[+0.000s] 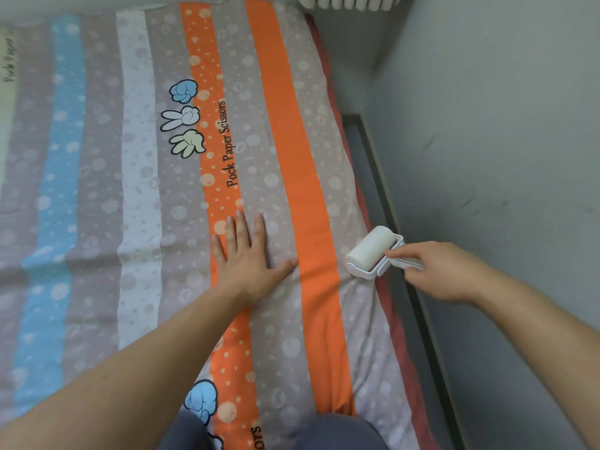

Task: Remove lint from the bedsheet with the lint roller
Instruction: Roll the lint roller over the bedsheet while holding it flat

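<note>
The left hand (pixel 250 254) is lying flat with fingers spread on the stripy bedsheet (pixel 136 190), mid-frame, while the right hand (pixel 435 271) is gripping the white lint roller (pixel 373 251) at the bedsheet's right edge

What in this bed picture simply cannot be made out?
All from the head view:
Lint on the bedsheet: too small and blurred to see.
Handle of the lint roller: mostly hidden by curled fingers of the right hand.
Fabric beneath the left hand: covered by its flat palm.
White ribbed object at the top: cut off by the picture's edge.
Underside of the roll: turned away from the camera.
</note>
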A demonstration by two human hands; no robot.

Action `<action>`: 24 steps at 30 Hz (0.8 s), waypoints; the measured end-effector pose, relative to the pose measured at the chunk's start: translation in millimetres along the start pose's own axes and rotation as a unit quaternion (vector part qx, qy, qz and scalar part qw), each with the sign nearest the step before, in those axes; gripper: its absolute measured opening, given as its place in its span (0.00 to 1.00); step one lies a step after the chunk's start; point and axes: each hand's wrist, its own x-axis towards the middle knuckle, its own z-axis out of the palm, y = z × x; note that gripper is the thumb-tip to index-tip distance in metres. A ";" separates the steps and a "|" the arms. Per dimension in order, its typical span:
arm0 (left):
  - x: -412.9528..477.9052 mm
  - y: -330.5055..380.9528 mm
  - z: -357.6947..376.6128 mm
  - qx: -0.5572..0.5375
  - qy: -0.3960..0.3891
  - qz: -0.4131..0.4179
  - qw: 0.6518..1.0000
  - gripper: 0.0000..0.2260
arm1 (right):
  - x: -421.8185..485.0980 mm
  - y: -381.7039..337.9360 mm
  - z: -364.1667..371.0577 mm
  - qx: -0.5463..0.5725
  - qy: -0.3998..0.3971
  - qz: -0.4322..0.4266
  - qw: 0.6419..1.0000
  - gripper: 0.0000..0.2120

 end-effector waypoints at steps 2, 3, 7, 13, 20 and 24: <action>-4.4 -0.7 1.9 -0.007 0.008 0.004 1.000 0.48 | -5.0 7.4 -11.6 -0.003 -0.033 -0.011 0.999 0.24; -5.5 -0.7 2.3 -0.014 0.009 0.006 1.000 0.48 | -8.0 9.8 -18.8 -0.004 -0.047 -0.014 0.999 0.24; -6.5 -8.6 -2.8 -0.049 0.023 0.030 0.998 0.47 | -17.3 -0.3 -44.3 0.038 0.002 -0.020 0.999 0.22; -8.6 -35.7 -11.5 -0.024 0.019 -0.054 0.998 0.62 | 9.2 -86.5 -38.5 0.081 0.143 -0.058 0.985 0.22; 2.5 -44.0 -4.5 -0.036 -0.034 -0.041 0.998 0.65 | 83.4 -183.9 11.1 0.054 0.136 -0.086 0.985 0.26; 3.7 -47.9 -4.7 -0.027 -0.051 -0.027 0.998 0.63 | 85.0 -175.7 26.9 0.063 0.112 -0.075 0.989 0.27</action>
